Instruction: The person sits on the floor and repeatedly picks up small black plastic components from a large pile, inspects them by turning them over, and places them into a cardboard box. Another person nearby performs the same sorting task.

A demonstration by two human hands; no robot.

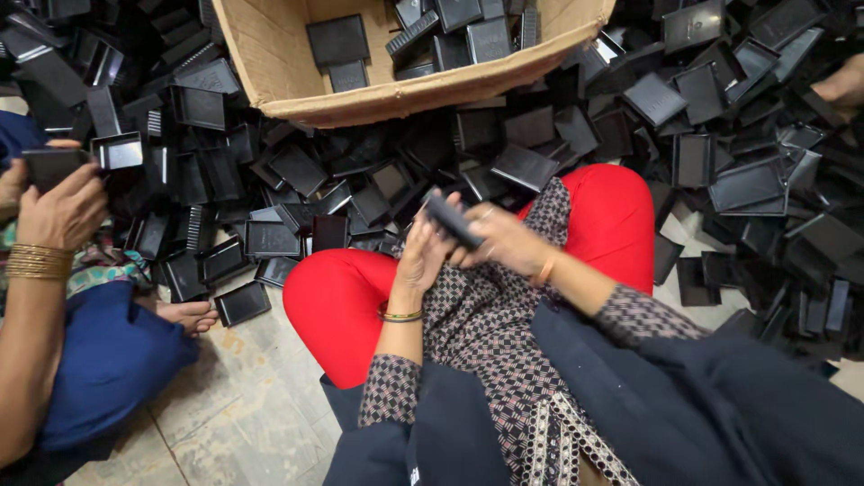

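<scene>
Both my hands meet over my lap and hold one small black plastic piece (pixel 453 220). My left hand (pixel 421 256) grips its lower end, a thin bangle on that wrist. My right hand (pixel 506 241) closes over its upper end. Under them lie my red trousers (pixel 342 301) and a patterned dark tunic (pixel 486 333). A big heap of black plastic trays (pixel 297 171) covers the floor just beyond my knees.
A tilted cardboard box (pixel 270 54) holding several black trays stands at the top centre. On the left sits another person in blue, whose hand (pixel 63 211) with gold bangles holds a black tray. Another person's hand (pixel 841 85) shows at the right edge. Tiled floor (pixel 243 396) lies lower left.
</scene>
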